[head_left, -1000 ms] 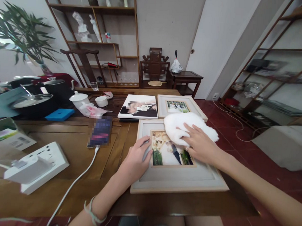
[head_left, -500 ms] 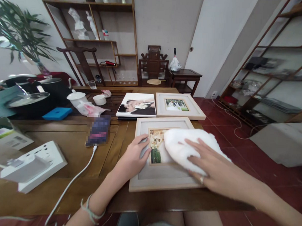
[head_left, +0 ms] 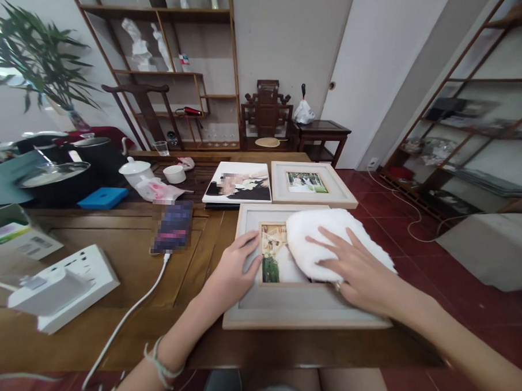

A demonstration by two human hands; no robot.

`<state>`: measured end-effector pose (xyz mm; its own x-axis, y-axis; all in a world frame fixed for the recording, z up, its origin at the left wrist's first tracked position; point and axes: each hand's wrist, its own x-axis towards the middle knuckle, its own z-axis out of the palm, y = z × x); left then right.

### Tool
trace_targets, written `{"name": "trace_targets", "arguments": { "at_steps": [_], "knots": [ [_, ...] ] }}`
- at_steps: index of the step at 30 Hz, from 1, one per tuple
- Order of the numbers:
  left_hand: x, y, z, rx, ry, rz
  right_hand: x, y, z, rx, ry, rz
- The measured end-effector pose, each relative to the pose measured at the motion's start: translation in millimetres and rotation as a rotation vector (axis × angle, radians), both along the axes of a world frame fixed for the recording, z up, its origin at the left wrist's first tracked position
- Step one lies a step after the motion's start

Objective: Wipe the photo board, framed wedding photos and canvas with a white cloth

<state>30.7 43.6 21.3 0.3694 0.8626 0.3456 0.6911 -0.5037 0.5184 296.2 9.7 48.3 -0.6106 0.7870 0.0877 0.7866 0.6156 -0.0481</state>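
1. Well, the brown table (head_left: pixel 214 234) is the biggest thing close to me, and the near frame (head_left: pixel 282 303) lies on it.
2. The near frame is flat, right in front of me. It has pale wood sides and a grey inside.
3. The far frame (head_left: pixel 339 193) lies flat just past the near frame, a bit to the right.
4. A picture board (head_left: pixel 255 186) lies just past the near frame, a bit to the left.
5. My white cloth (head_left: pixel 305 223) is soft and fluffy. It lies on the right part of the near frame.
6. A white power strip (head_left: pixel 104 281) sits well to the left of the near frame.
7. My right hand (head_left: pixel 348 263) is on the white cloth, over the near frame. Its fingers are spread wide. I can't tell if they pinch any cloth.
8. My left hand (head_left: pixel 236 269) rests on the near frame's left side, fingers a little bent, thumb apart from them.
9. A small photo (head_left: pixel 271 259) sits inside the near frame. Its left part shows green leaves; the white cloth hides much of the rest.
10. A ring (head_left: pixel 338 286) is on my right hand, above the near frame.
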Motion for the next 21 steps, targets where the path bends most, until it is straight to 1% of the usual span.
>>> {"name": "trace_targets", "arguments": {
  "at_steps": [3, 5, 6, 8, 11, 14, 17, 19, 21],
  "knots": [
    [1.3, 0.8, -4.0, 0.005, 0.010, -0.008, 0.1, -40.7, 11.2, -0.085, 0.035, 0.059],
    [1.8, 1.0, -5.2, 0.018, 0.004, -0.020, -0.9, -60.3, 18.8, -0.127, 0.033, 0.113],
    [1.9, 1.0, -5.5, 0.022, 0.003, -0.027, -2.0, -65.7, 21.6, -0.140, 0.022, 0.133],
    [1.6, 1.1, -5.4, 0.015, 0.016, -0.038, -5.0, -66.6, 23.4, -0.149, -0.001, 0.142],
    [0.0, 1.2, -4.7, -0.014, 0.042, -0.040, -9.2, -46.9, 16.2, -0.096, 0.002, 0.095],
    [-1.8, 1.0, -3.3, -0.019, 0.038, -0.041, -9.9, -14.1, 4.3, 0.023, 0.017, 0.019],
    [-2.7, 0.6, -1.6, -0.019, 0.036, -0.063, -7.2, 19.6, -3.1, 0.131, 0.027, -0.059],
    [-2.8, 0.5, -1.2, -0.026, 0.041, -0.070, -5.4, 38.0, -4.5, 0.160, 0.023, -0.111],
    [-2.9, 0.7, -2.0, -0.023, 0.037, -0.062, -4.8, 48.9, -3.7, 0.148, 0.003, -0.139]
  ]
}}
